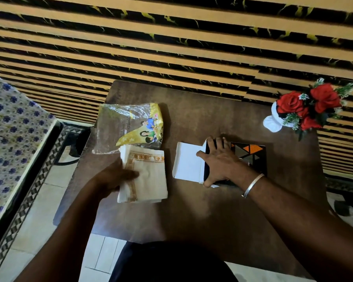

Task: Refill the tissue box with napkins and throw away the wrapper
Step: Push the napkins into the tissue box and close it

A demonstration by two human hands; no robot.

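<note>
A stack of cream napkins (pixel 149 176) with an orange border lies on the brown table (pixel 202 210), left of centre. My left hand (pixel 114 178) grips its left edge, thumb on top. Behind the stack lies the clear and yellow plastic wrapper (pixel 128 127), crumpled and flat. To the right sits the black tissue box (pixel 251 153) with orange triangles, its white end flap (pixel 186 161) folded open toward the napkins. My right hand (pixel 218 159) presses down on the box's open end, fingers spread over the edge.
A white vase of red roses (pixel 306 108) stands at the table's back right corner. A striped black and orange wall (pixel 171 37) rises behind the table. A bed with a flowered cover (pixel 8 129) is on the left, across a strip of tiled floor.
</note>
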